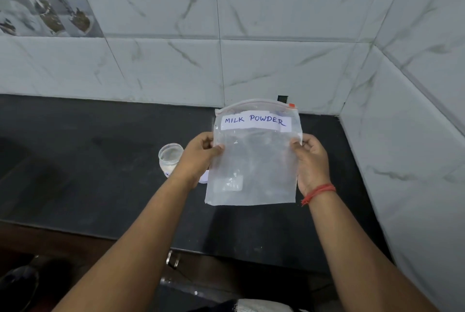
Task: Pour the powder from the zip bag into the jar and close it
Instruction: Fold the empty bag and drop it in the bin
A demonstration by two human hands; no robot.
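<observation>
Up front, head view: clear, crinkly plastic zip bag (254, 158), flat and rectangular w/ a white "MILK POWDER" label (255, 123), held upright above the black counter (75, 160). Left hand (201, 153) pinches its left edge, right hand (310, 158) pinches the right edge, thumbs in front. Round clear jar (170, 158), lidless w/ white powder inside, stands just left, partly behind the left wrist. Marbled tile wall (251, 22) behind.

A white paper label (256, 123) stuck across the upper part of the clear zip bag (251, 160), just below its zipper strip, reads "MILK POWDER" in blue handwritten capitals. The jar (170, 158) carries a scrap of label low on its side, mostly hidden by a wrist and too little to read.
</observation>
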